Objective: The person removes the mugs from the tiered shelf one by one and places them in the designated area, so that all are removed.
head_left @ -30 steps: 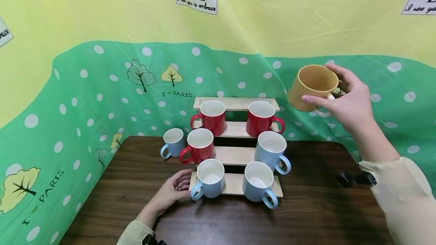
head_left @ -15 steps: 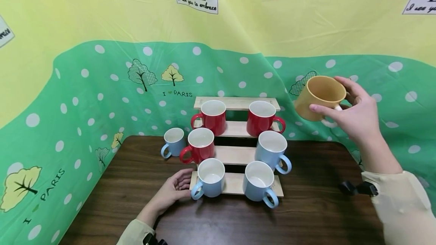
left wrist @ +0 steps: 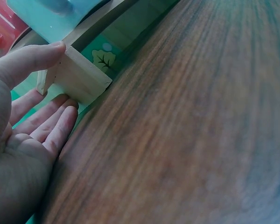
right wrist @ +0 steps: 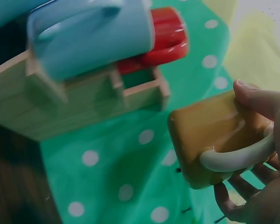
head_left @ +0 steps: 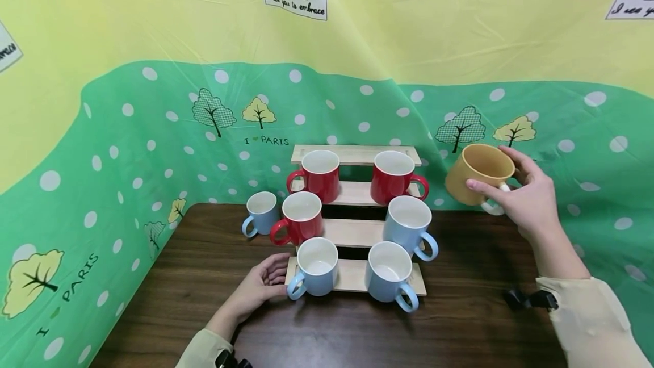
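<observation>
A stepped wooden rack (head_left: 352,274) stands in the middle of the table. My left hand (head_left: 255,288) steadies its lower left corner; in the left wrist view the thumb lies on the top edge of the wooden end (left wrist: 81,77) and the fingers touch its side. To the right of the rack, a yellow mug (head_left: 470,180) hangs in the air, tilted. My right hand (head_left: 533,200) grips this mug by its rim and side, thumb in front. Its white handle (right wrist: 238,156) faces down and right, outside the grip.
On the rack stand red mugs (head_left: 321,183) on the upper steps and light blue mugs (head_left: 318,277) lower down, handles outward. A red mug (head_left: 301,223) shares a step with a blue one. Another blue mug (head_left: 263,217) sits on the table behind left. A patterned cloth (head_left: 153,101) hangs behind.
My right hand has lowered the yellow mug beside the rack, first drifting right, then slightly back left. My left hand stays at the rack's corner.
</observation>
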### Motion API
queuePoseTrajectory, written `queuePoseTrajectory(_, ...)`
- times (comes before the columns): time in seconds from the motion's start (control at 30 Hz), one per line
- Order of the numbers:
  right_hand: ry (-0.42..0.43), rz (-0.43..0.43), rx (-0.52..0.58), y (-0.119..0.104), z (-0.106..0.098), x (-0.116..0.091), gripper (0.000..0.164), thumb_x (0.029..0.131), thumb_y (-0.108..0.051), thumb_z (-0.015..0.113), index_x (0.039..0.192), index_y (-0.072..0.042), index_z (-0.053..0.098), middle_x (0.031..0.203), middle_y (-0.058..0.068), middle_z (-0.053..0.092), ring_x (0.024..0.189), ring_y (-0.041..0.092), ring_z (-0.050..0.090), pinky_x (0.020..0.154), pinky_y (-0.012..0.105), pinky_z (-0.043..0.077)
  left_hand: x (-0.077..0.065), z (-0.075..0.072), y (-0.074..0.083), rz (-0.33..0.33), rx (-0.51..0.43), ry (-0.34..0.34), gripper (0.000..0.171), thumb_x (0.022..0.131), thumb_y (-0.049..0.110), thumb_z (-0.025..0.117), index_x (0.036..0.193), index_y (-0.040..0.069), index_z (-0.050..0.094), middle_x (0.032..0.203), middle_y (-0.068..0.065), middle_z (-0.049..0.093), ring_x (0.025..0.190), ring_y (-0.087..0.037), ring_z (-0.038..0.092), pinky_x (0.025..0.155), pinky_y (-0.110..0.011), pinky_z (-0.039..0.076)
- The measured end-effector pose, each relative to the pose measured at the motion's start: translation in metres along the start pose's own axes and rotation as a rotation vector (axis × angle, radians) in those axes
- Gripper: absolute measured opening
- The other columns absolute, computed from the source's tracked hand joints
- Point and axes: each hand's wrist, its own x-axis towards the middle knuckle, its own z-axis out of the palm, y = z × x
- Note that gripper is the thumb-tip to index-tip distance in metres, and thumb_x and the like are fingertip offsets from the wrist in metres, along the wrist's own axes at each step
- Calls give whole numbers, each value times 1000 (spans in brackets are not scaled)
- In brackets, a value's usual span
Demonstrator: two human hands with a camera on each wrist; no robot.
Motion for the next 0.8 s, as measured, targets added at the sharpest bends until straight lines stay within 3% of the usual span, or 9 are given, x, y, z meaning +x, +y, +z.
queuePoseTrajectory(0.17,-30,4,-45,20,6,-2,95,89,-37,94,169,-30,43,153,7,54,120,5,51,86,14,42,0,0,-1,-1,-8,-2,81,96,3,82,163,-5,38,154,-28,55,133,-24,63,109,-27,53)
queuePoseTrajectory(0.27,-37,10,-72,29,10,-4,97,89,-39,93,170,-27,42,155,14,53,123,13,53,85,13,45,0,0,-1,3,-15,-5,81,96,3,82,163,-5,38,154,-28,55,132,-23,63,109,-27,53)
queuePoseTrajectory(0.33,-41,14,-87,34,13,-5,98,89,-41,93,170,-25,40,157,16,52,128,23,53,89,18,47,0,0,-1,7,-17,-5,81,96,3,82,163,-5,38,154,-28,55,132,-22,63,109,-27,53)
queuePoseTrajectory(0.47,-60,32,-112,42,21,-7,103,88,-45,93,171,-19,38,159,21,51,136,40,50,99,38,53,0,0,-2,9,-19,-3,81,96,3,83,163,-5,38,154,-28,56,132,-23,63,109,-27,53)
queuePoseTrajectory(0.5,-64,36,-116,44,23,-8,104,88,-46,93,171,-18,38,159,22,52,136,42,50,97,38,53,1,0,-2,9,-18,-3,81,96,3,83,163,-5,38,154,-28,56,132,-23,63,109,-27,53)
queuePoseTrajectory(0.57,-77,37,-119,49,27,-9,104,88,-47,93,170,-16,37,158,24,51,136,45,51,92,31,54,1,0,-2,8,-16,-3,81,96,4,83,163,-5,38,154,-28,56,132,-25,63,109,-27,53)
queuePoseTrajectory(0.7,-90,23,-111,63,35,-10,103,87,-45,94,168,-12,40,155,27,52,134,48,53,78,11,42,0,0,-1,11,-17,-4,81,96,3,83,162,-6,38,154,-28,56,133,-25,63,109,-27,53)
queuePoseTrajectory(0.8,-97,16,-113,72,42,-8,103,86,-45,95,168,-10,41,154,29,52,132,50,54,76,9,41,0,1,0,12,-19,-3,81,95,3,83,162,-6,39,154,-28,56,132,-25,63,109,-27,53)
